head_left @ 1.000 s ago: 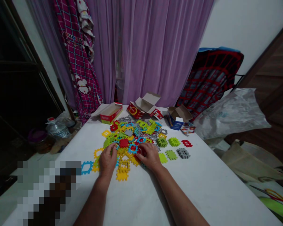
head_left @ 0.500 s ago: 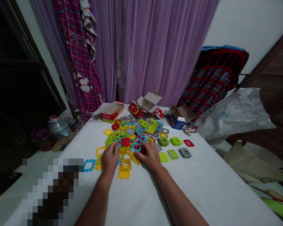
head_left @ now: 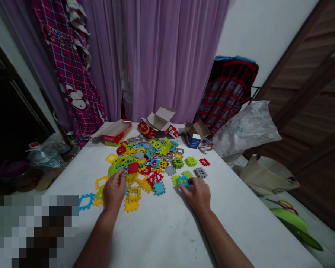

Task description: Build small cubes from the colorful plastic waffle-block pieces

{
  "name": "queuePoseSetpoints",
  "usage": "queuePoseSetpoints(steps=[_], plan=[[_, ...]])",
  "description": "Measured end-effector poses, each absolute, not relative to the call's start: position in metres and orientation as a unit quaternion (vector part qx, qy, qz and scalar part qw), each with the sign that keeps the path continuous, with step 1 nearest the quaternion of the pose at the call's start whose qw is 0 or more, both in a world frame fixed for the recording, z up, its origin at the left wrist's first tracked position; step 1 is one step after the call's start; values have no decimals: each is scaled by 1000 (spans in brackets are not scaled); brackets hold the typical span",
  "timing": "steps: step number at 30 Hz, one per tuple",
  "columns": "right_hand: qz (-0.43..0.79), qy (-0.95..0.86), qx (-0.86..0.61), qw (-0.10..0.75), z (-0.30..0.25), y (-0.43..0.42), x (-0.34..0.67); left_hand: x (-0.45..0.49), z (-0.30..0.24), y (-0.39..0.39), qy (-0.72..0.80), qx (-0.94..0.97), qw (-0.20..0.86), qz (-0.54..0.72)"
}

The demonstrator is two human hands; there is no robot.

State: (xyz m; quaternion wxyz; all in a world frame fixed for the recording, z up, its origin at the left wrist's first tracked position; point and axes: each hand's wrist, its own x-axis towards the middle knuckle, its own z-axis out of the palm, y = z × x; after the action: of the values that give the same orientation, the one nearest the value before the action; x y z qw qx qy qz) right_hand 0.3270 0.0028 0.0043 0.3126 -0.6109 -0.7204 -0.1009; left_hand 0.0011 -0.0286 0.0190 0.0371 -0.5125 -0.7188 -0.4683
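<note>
My right hand (head_left: 198, 192) grips a blue square interlocking piece (head_left: 183, 181) with an open middle, just above light green pieces (head_left: 175, 181) on the table. My left hand (head_left: 114, 189) rests at the front left edge of a heap of notched plastic pieces (head_left: 145, 154). Its fingers are curled together near a red solid piece (head_left: 133, 167); what they hold, if anything, is hidden. Yellow pieces (head_left: 131, 205) lie in front of the heap, with a light blue solid piece (head_left: 159, 188) to their right. A blue frame piece (head_left: 86, 201) sits to the far left.
Right of the heap are a green stack (head_left: 191, 161), a red piece (head_left: 204, 162) and grey pieces (head_left: 200, 172). Opened cartons (head_left: 117, 136) line the back of the white table (head_left: 162, 238). A plastic bag (head_left: 245, 126) hangs at the right.
My right hand has moved right, away from the heap, with the blue piece in it. The view has turned right; my left hand stays by the heap.
</note>
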Motion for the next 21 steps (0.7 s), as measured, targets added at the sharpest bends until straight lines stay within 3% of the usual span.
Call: queuePoseSetpoints(steps=[5,13,21], plan=[[-43,-716,-650,253,3,-8,325,1,20,-29,-724,-510,40,-462],[71,-765,-538,347,8,-6,347,1,19,-29,-721,-504,39,-474],[117,-796,-504,314,4,0,355,2,22,-31,-723,-508,31,-467]])
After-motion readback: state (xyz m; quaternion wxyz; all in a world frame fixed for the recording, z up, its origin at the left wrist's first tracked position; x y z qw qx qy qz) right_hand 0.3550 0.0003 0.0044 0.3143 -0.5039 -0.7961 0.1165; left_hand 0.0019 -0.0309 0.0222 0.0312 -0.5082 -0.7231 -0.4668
